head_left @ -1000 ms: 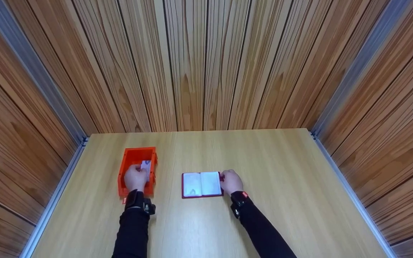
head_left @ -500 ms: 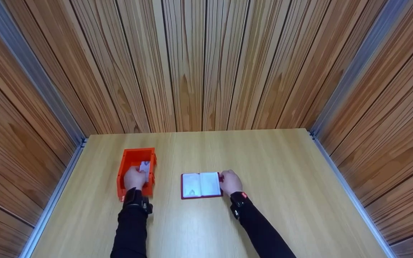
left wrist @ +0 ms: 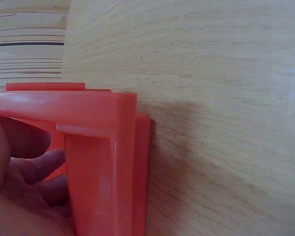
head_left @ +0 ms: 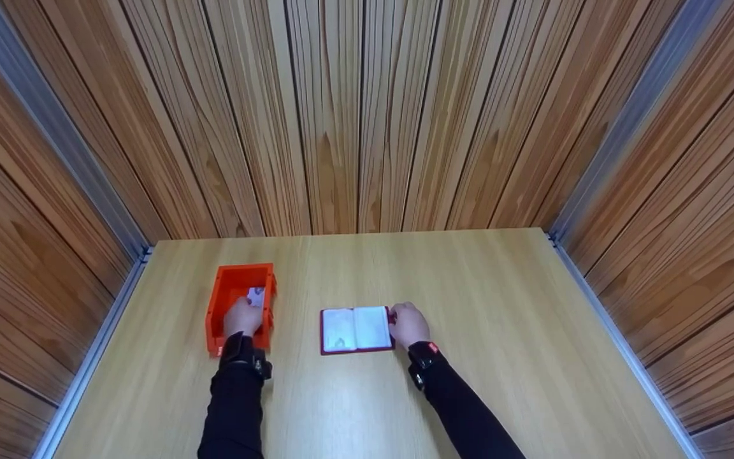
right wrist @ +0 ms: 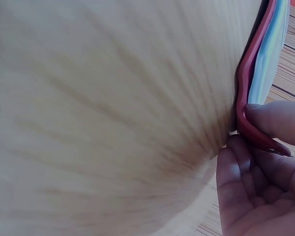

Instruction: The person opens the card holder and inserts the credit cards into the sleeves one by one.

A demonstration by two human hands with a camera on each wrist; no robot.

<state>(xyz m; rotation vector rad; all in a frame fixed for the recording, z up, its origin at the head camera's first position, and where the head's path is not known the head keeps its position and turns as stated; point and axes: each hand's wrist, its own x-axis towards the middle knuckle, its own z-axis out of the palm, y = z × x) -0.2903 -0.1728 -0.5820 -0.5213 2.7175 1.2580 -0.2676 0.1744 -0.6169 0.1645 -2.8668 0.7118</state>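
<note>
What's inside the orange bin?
Inside the orange bin: the left hand and a pale, card-like piece, partly visible beyond it. What lies beneath the hand is covered, so I can't count pieces.

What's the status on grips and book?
Left grip in bin, by card, hold unclear. Right grip pinches edge of open book. Nothing visibly in the way.

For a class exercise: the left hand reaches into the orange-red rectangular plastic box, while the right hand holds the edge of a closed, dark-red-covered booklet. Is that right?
Not quite: the booklet is open, not closed; the head view shows its white pages. The left hand does reach into the box, and the right hand does hold the booklet's edge.
</note>
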